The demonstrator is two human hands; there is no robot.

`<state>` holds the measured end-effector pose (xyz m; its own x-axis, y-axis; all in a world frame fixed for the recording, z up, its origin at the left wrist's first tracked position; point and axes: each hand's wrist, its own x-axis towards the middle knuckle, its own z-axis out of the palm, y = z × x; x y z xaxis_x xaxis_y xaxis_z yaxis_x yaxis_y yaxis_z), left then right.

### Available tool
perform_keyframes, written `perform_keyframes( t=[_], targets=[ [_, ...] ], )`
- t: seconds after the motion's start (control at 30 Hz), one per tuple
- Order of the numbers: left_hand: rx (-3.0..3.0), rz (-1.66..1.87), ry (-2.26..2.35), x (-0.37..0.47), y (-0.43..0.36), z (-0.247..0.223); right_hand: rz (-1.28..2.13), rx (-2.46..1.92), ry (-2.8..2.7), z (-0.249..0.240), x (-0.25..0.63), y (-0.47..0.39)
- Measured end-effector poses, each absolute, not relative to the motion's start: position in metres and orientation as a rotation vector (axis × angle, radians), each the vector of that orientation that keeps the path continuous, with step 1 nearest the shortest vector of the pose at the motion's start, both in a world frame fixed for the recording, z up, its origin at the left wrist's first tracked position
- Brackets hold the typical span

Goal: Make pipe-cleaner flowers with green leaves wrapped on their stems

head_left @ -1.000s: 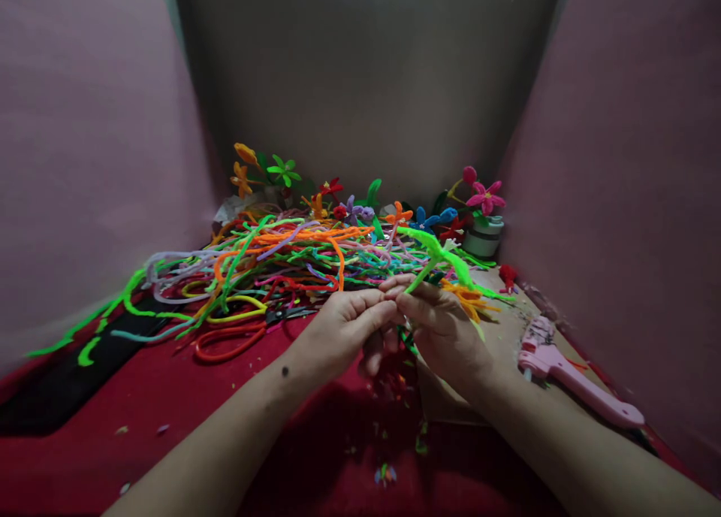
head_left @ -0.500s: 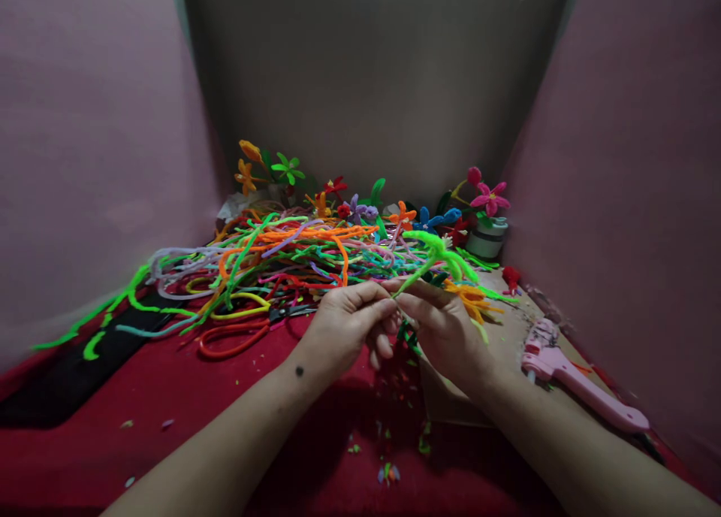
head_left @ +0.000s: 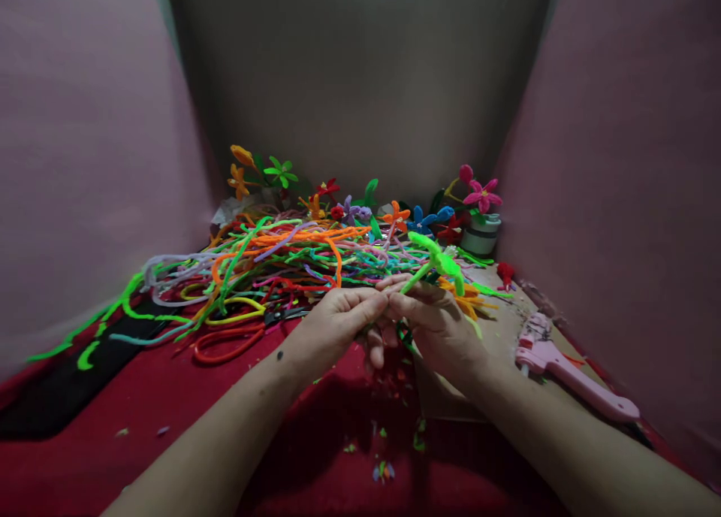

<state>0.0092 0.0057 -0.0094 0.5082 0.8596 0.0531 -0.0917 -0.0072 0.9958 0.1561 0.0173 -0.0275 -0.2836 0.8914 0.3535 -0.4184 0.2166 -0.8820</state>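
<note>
While left hand (head_left: 343, 321) and right hand (head_left: 444, 333) pinch green flower (head_left: 444, 260) stem in fingers (head_left: 417, 310), cardboard (head_left: 444, 400) edge below; red cloth (head_left: 185, 404) leftward.

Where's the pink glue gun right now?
In the head view, the pink glue gun lies at the right, on the tan board, to the right of the right hand.

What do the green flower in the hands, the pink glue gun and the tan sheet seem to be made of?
Green flower: probably fuzzy, matte chenille stem, judging by its soft-looking pile; any wire core is hidden.
Pink glue gun: likely smooth hard plastic, from its even colour and rounded handle.
Tan sheet: perhaps matte cardboard, given its flat brownish face.
</note>
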Motion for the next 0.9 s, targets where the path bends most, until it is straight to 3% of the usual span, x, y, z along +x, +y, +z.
perform_keyframes(
  t=[0.5, 0.9],
  targets=[
    [1.405, 1.001, 0.941, 0.015, 0.006, -0.007, 1.317, -0.728, -1.271, -0.040, 0.157, 0.026],
    [1.209, 1.026, 0.812, 0.008, 0.011, -0.014, 1.460, -0.518, -1.231, -0.034, 0.156, 0.022]
  ],
)
